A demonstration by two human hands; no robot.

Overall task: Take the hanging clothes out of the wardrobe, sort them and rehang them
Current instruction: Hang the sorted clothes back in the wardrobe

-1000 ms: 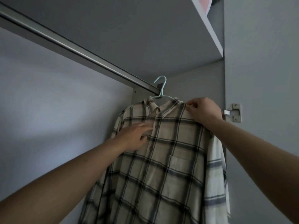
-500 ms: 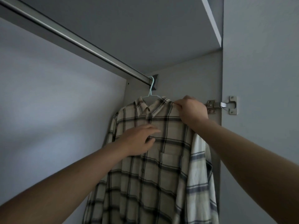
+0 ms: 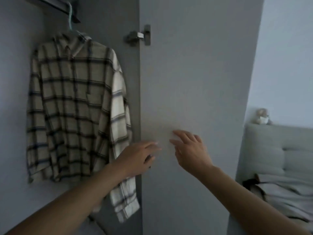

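A cream plaid shirt [image 3: 72, 102] with dark checks hangs on a pale teal hanger [image 3: 70, 17] from the wardrobe rail [image 3: 50, 2] at the upper left. Both my hands are off it. My left hand [image 3: 138, 158] floats with relaxed fingers in front of the door's edge, just right of the shirt's lower sleeve. My right hand [image 3: 189, 150] is spread with straight fingers in front of the open wardrobe door [image 3: 194, 82]. Neither hand holds anything.
A metal hinge [image 3: 138, 35] joins the door to the wardrobe side panel. To the right is a bed [image 3: 284, 189] with a padded headboard, grey bedding and a dark garment near its edge. A small soft toy [image 3: 261, 117] sits on the headboard.
Both hands have let go of the shirt and dropped down to the right, in front of the door. The view has swung right and downward, so the bed now shows.
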